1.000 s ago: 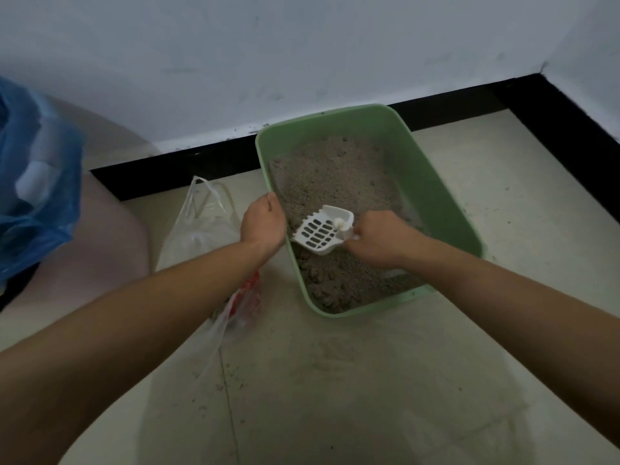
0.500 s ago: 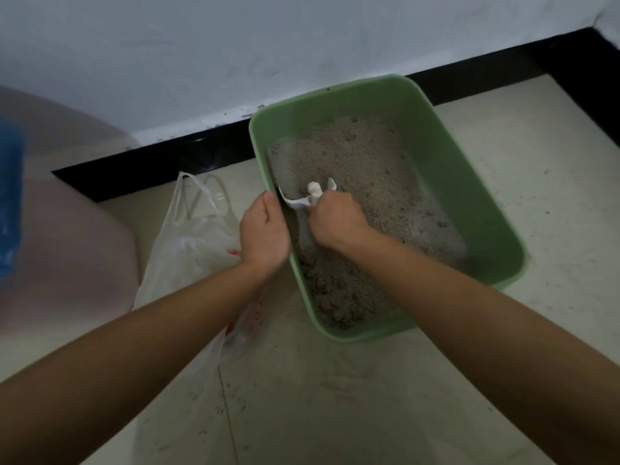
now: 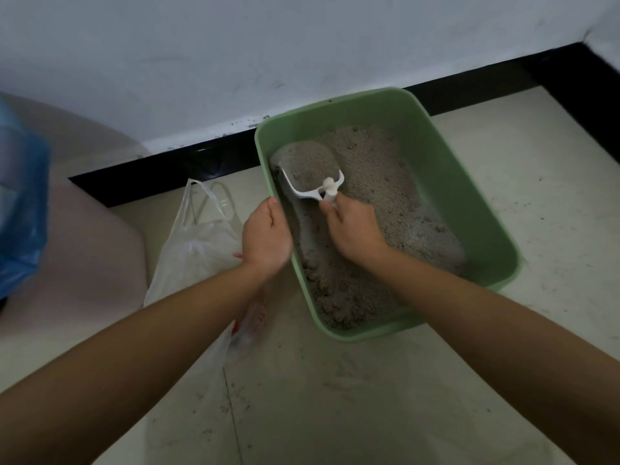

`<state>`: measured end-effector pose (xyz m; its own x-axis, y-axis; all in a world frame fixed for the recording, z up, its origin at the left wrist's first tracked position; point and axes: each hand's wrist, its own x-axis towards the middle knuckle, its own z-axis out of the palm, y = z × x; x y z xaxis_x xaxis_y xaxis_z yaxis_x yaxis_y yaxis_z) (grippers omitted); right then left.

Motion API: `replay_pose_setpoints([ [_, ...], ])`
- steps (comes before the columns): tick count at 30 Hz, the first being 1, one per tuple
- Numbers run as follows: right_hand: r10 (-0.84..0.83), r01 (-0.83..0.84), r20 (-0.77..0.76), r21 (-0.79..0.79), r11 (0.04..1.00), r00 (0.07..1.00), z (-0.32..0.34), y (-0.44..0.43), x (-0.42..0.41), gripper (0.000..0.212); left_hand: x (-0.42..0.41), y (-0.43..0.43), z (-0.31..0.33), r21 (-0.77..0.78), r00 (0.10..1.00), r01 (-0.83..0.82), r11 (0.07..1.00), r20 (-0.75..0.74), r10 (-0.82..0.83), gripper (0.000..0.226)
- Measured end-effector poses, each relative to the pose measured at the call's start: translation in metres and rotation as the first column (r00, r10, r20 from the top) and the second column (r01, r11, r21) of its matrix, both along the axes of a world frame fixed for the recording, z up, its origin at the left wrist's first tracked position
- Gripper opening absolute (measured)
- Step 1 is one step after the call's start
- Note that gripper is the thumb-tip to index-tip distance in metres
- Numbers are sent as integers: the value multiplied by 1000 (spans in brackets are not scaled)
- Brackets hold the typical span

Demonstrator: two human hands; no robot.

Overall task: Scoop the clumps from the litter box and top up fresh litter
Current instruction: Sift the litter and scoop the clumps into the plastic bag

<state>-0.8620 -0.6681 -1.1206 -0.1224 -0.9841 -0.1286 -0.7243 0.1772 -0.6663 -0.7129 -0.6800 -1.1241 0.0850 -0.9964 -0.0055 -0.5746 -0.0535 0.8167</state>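
Green litter box point(image 3: 469, 209) on floor point(image 3: 335, 397) by wall, grey litter point(image 3: 385, 196) inside, clear plastic bag point(image 3: 198, 250) just left, left hand point(image 3: 266, 236) grip clenched on box rim, right hand point(image 3: 354, 229) grasping white scoop point(image 3: 310, 182) heaped with litter.

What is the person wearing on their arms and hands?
Nothing that shows. The left hand and the right hand have no gloves, rings or watch. Both forearms are uncovered all the way to the picture's edge, so no sleeves can be seen.
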Motion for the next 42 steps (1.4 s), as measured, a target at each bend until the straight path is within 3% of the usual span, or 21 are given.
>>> replay_pose_setpoints([
  [4,13,-15,-12,-140,990,1000,8,36,-29,20,0,0,4,10,996,45,999,71,-46,42],
  [8,51,-64,-70,-211,975,996,21,64,-53,27,1,2,9,51,988,62,997,139,-69,42],
  [15,111,-142,-133,-254,957,985,36,108,-79,26,3,43,18,123,958,163,979,216,-187,43],
  [24,105,-141,-155,-249,958,982,52,133,-86,24,-4,61,34,264,950,142,954,234,-206,40],
  [27,107,-145,-161,-249,958,981,53,141,-90,23,-3,62,35,275,961,138,952,197,-196,38],
  [31,287,-304,-194,-64,951,938,51,152,-91,26,-1,61,35,336,986,109,935,79,-144,37],
  [34,375,-390,-210,-37,920,903,53,156,-81,27,0,61,44,406,996,79,911,0,-87,38],
  [42,320,-326,-153,-20,945,935,56,152,-70,25,4,65,56,474,992,115,873,-106,-74,39],
])
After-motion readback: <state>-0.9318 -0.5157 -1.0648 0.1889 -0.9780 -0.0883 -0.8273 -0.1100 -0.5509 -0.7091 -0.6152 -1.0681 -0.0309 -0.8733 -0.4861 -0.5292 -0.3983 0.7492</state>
